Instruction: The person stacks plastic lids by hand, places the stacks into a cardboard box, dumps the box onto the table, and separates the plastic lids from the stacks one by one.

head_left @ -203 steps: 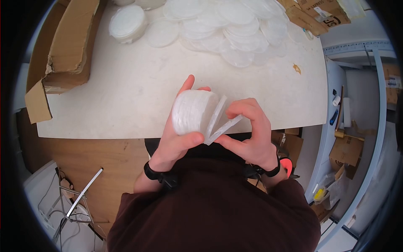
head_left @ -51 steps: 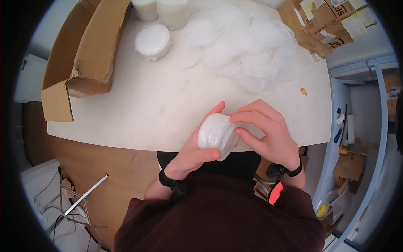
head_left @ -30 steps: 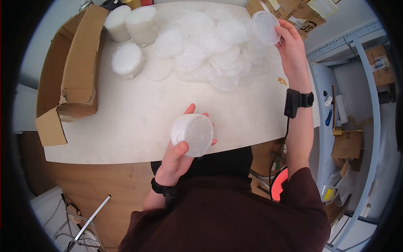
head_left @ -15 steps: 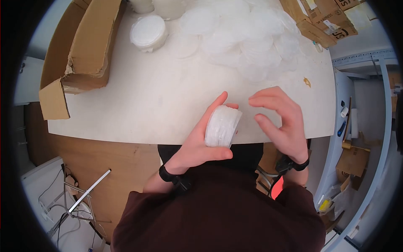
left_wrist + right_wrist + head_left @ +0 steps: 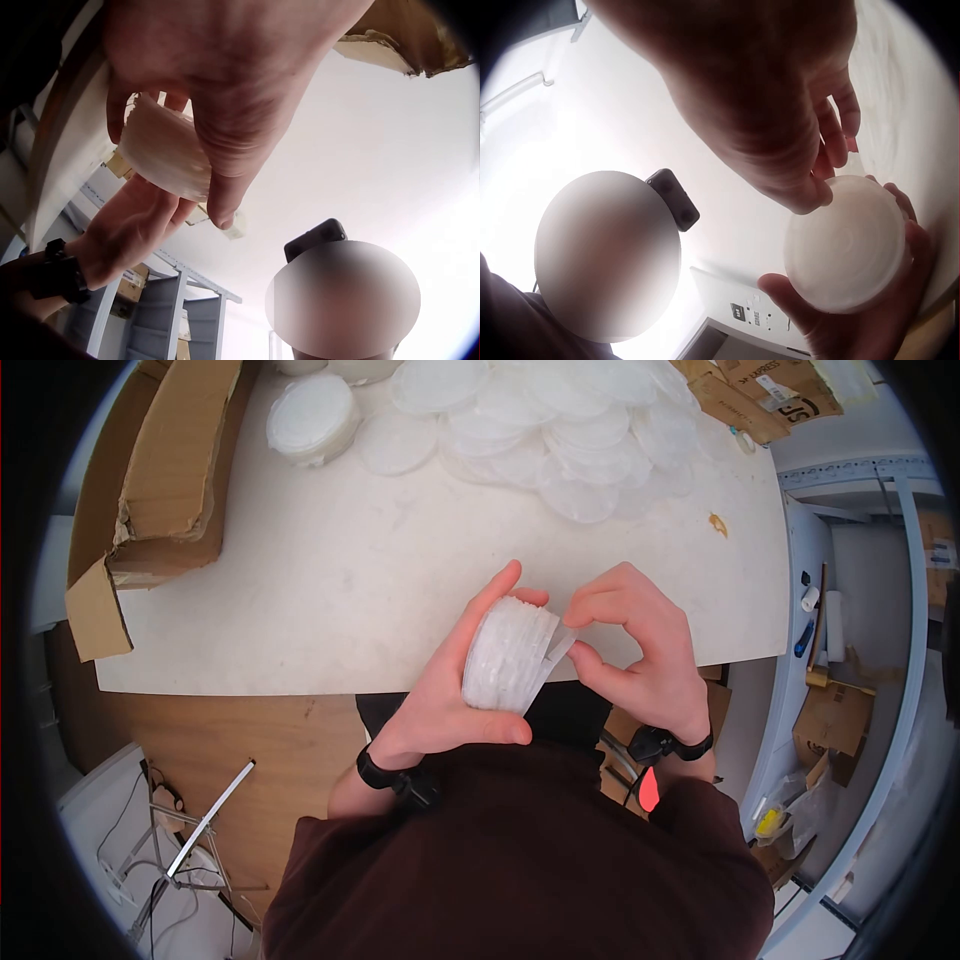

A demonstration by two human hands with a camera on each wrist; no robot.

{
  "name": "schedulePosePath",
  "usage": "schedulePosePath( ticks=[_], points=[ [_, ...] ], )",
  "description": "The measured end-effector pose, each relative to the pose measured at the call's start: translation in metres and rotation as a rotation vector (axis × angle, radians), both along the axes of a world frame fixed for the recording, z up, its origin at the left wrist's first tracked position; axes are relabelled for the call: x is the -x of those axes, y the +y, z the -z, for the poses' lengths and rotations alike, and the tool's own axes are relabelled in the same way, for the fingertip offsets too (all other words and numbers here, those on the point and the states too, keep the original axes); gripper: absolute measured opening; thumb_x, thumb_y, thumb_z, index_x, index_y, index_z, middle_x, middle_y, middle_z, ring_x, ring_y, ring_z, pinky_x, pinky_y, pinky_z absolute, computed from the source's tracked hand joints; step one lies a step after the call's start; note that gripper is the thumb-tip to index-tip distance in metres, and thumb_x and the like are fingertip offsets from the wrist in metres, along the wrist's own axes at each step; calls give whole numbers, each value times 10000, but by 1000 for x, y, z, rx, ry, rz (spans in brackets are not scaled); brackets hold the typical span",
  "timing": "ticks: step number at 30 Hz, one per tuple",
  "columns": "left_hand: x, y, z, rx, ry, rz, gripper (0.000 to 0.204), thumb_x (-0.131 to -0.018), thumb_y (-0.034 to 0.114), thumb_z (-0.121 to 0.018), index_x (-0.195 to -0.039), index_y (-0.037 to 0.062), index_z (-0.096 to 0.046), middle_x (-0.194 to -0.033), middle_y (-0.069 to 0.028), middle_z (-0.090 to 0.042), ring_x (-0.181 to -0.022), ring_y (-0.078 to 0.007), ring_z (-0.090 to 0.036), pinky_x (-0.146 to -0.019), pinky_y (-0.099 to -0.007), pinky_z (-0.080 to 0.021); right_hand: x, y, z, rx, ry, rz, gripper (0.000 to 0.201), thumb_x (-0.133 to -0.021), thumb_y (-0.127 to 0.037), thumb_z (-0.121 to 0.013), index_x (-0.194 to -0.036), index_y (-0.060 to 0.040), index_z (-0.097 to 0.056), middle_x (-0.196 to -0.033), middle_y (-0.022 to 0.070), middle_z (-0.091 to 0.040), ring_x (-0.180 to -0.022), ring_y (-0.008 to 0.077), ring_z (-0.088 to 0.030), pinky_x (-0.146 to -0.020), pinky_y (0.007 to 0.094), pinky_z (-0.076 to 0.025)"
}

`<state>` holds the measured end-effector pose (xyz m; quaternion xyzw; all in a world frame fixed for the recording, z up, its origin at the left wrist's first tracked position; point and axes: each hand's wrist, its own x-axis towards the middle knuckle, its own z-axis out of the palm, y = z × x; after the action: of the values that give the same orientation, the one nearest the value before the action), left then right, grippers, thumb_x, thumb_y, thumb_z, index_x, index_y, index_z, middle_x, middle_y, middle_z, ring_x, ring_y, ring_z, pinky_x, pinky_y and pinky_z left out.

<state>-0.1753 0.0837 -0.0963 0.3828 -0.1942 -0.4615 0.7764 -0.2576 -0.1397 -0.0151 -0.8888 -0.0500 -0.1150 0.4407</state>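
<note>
Wrapped around a stack of round translucent plastic lids, my left hand holds it on its side just over the table's front edge. Between thumb and fingers, my right hand pinches the rim of the end lid, which tilts away from the stack and leaves a narrow wedge-shaped gap. The right wrist view shows the round face of this end lid, with the right thumb at its upper edge. Seen from the left wrist, the stack sits between the left thumb and fingers.
A heap of loose translucent lids spreads over the back of the white table. Left of it stands a short lid stack, beside a long open cardboard box. More cardboard boxes stand at the back right.
About a second ago my right hand held a single lid out over the heap's right side. It came back with nothing in it and now pinches the stack's end lid, while the left hand keeps its hold.
</note>
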Motion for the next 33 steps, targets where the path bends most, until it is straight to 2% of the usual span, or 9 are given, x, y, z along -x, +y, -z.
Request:
schedulePosePath(
  ticks=[5,11,13,18,21,23,26,30,33],
  points=[
    [0,-1,-2,20,88,11,1449,-717,345,-1065,-1801,86,-139,-1691,-125,-443,-1549,-267,-457,-1264,-428,-361,3,-6,-3,29,6,-31,300,-792,71,-806,-1037,-62,-696,-1050,86,-733,-948,298,-690,-817,390,-577],
    [-3,-2,-9,16,204,-24,1428,-743,480,-1024,-1798,105,-138,-1676,-133,-458,-1497,-283,-522,-1171,-484,-529,11,-27,-12,-373,245,-175,266,-851,63,-717,-1064,-78,-644,-1057,83,-749,-966,226,-699,-887,346,-547],
    [-3,-2,-6,12,251,-80,1384,-774,514,-992,-1794,116,-147,-1670,-141,-464,-1474,-301,-544,-1107,-524,-596,10,-46,-17,-652,242,-100,224,-965,23,-728,-1160,-48,-644,-1103,38,-752,-1035,151,-700,-998,319,-530],
    [-2,-6,-11,-21,202,-71,1385,-782,593,-953,-1790,92,-145,-1656,-160,-488,-1454,-321,-563,-1121,-536,-575,-55,-123,-35,-752,-158,428,332,-1079,-142,-675,-1386,-32,-613,-1211,38,-730,-1124,116,-672,-1038,316,-513],
    [-3,-4,-7,-9,204,-80,1363,-794,565,-958,-1790,102,-151,-1661,-154,-477,-1460,-320,-555,-1107,-544,-590,-105,-189,-22,-714,-237,463,377,-1071,-208,-703,-1388,-26,-612,-1258,50,-730,-1171,107,-651,-1051,308,-496],
    [-2,-5,-6,23,221,-63,1349,-803,531,-968,-1791,107,-153,-1665,-148,-467,-1473,-317,-544,-1121,-546,-584,-123,-221,-6,-545,-60,708,519,-1063,-265,-729,-1481,1,-576,-1347,91,-729,-1266,150,-642,-1114,339,-469],
    [-1,-3,-6,20,215,-78,1345,-810,535,-963,-1791,105,-151,-1668,-150,-465,-1478,-318,-542,-1120,-546,-583,-126,-223,16,-376,24,826,670,-1097,-398,-680,-1612,-11,-499,-1540,121,-613,-1424,222,-553,-1205,421,-413],
    [-2,-3,-7,15,236,-80,1346,-811,541,-960,-1791,105,-146,-1664,-149,-468,-1479,-313,-543,-1128,-547,-580,-96,-214,38,-473,-38,806,726,-1119,-442,-631,-1667,-7,-438,-1676,149,-479,-1578,252,-426,-1277,442,-354],
    [-3,-5,-7,15,252,-53,1355,-803,530,-971,-1791,106,-145,-1664,-144,-467,-1470,-309,-553,-1131,-541,-579,-69,-193,40,-484,-102,827,676,-1126,-371,-631,-1656,4,-443,-1662,150,-496,-1556,248,-454,-1268,427,-369]
  ],
)
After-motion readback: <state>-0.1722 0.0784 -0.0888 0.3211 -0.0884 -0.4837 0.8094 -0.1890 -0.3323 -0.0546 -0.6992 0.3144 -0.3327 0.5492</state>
